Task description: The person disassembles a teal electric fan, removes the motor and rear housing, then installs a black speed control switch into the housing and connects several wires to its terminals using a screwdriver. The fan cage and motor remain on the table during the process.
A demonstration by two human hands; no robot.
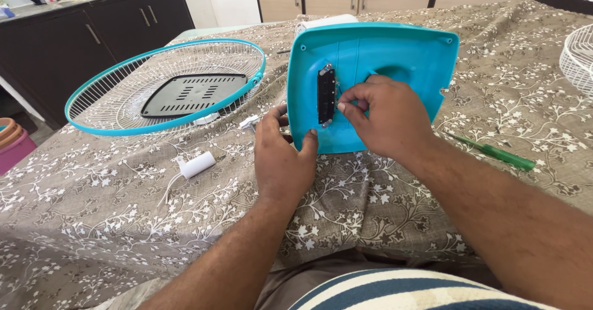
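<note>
The left hand (pixel 283 159) steadies a turquoise plastic fan base (pixel 395 63) that stands tilted on edge on a bed or table covered with a grey-brown floral cloth (pixel 123 223). Its thumb rests against the lower left corner of the base and its fingers wrap behind that edge, so the hand is closed on the base. The right hand (pixel 386 118) lies against the hollow underside of the base, fingertips (pixel 343 106) pinched together on something small right at the black switch block (pixel 326 95) screwed into the shell; what they pinch is too small to tell. The switch block sits upright just left of the right fingertips and above the left thumb. The only other thing inside the shell's hollow is a moulded recess above the right knuckles.

Left of the left hand, well apart, lies a round wire fan guard (pixel 167 87) with a turquoise rim; inside its ring rests a dark grey vented plate (pixel 194 94). Nearer the left wrist on the cloth lies a small white cylinder, likely a capacitor (pixel 197 163), with white leads. To the right of the right forearm a green-handled screwdriver (pixel 500 155) lies on the cloth. At the far right edge, a white wire guard (pixel 577 57) shows in part. Dark cabinets (pixel 92 38) stand behind on the left.
</note>
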